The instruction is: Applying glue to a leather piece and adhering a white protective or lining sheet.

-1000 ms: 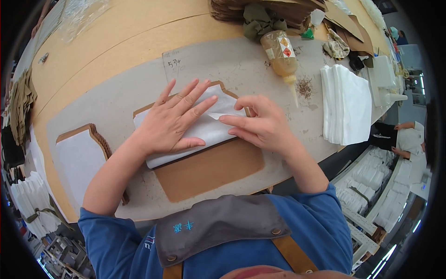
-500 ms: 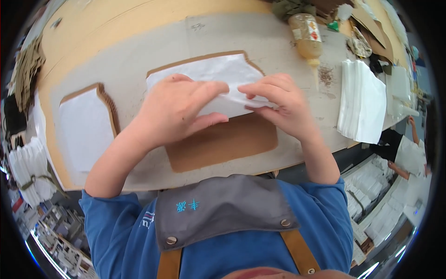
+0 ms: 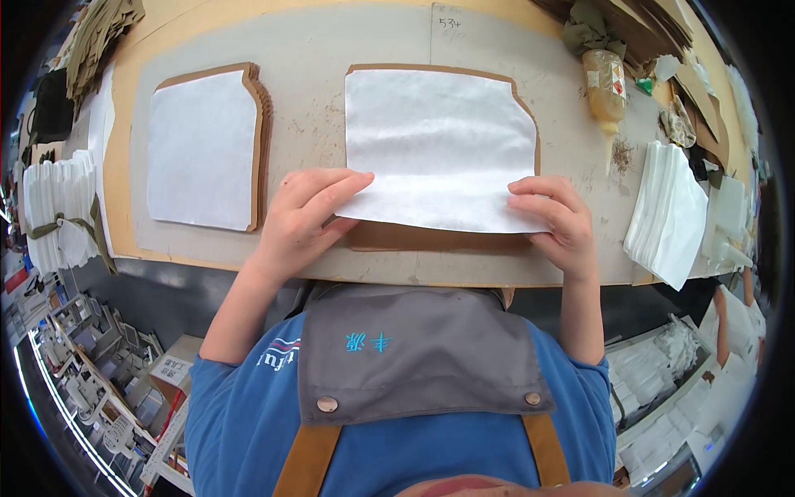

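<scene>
A white sheet (image 3: 439, 141), slightly wrinkled, lies over a brown panel (image 3: 439, 241) with one notched side. Brown shows along the far and right edges and as a strip under the sheet's raised near edge. My left hand (image 3: 302, 217) is closed on the sheet's near left corner, thumb beneath and fingers on top. At the near right corner my right hand (image 3: 559, 217) pinches the sheet the same way. Further left on the table lies a stack of brown panels (image 3: 263, 141) topped by another white sheet (image 3: 203, 149).
A bottle of yellowish liquid (image 3: 606, 93) lies on the right, nozzle toward me. Beside it is a fanned stack of white sheets (image 3: 667, 211). A tied white bundle (image 3: 62, 186) hangs at the table's left edge. Brown pieces (image 3: 103, 41) lie at the far left; another person (image 3: 733, 323) is at right.
My hands have moved apart to the sheet's near corners. The sheet is now spread flatter and covers more of the brown panel. The whole view has shifted.
</scene>
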The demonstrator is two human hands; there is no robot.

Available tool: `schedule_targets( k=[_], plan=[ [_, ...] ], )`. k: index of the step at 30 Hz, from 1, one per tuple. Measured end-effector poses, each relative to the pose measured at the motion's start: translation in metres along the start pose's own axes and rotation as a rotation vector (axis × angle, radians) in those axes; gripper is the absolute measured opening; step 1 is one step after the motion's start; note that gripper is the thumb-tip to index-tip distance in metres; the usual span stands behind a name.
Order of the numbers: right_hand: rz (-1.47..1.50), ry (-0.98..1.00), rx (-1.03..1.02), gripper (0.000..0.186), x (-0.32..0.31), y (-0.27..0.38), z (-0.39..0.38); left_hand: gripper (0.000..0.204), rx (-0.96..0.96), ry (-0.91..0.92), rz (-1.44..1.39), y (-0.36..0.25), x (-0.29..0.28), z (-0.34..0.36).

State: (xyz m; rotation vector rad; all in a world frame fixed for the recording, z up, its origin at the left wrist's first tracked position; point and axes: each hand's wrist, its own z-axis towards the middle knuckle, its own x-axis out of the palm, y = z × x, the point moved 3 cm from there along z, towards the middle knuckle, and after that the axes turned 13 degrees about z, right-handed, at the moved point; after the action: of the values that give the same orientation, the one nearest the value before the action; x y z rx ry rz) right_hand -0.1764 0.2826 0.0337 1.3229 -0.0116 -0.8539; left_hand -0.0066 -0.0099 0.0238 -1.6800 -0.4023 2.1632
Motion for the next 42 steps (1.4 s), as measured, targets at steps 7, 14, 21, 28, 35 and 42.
schedule_targets(
  k=[7, 14, 21, 28, 35, 42],
  plan=[
    [-0.214, -0.013, 0.017, 0.05, 0.008, 0.009, -0.016, 0.044, 0.194, -0.114, 0.178, -0.004, 0.003, -0.009],
    [-0.262, -0.055, 0.003, 0.043, 0.009, 0.012, -0.024, 0.036, 0.302, -0.125, 0.192, -0.001, -0.01, 0.0],
    [-0.234, -0.13, 0.0, 0.04, 0.008, 0.021, -0.018, 0.036, 0.33, -0.151, 0.172, 0.002, -0.025, 0.01],
    [-0.338, -0.041, -0.024, 0.038, 0.014, 0.019, -0.023, 0.027, 0.361, -0.083, 0.251, -0.004, -0.012, -0.008],
    [-0.421, -0.021, -0.012, 0.039, 0.018, 0.017, -0.027, 0.035, 0.36, -0.031, 0.249, -0.008, -0.001, -0.016],
    [-0.453, -0.051, -0.062, 0.035, 0.017, 0.014, -0.037, 0.026, 0.363, -0.062, 0.229, -0.007, 0.001, -0.023]
  ],
)
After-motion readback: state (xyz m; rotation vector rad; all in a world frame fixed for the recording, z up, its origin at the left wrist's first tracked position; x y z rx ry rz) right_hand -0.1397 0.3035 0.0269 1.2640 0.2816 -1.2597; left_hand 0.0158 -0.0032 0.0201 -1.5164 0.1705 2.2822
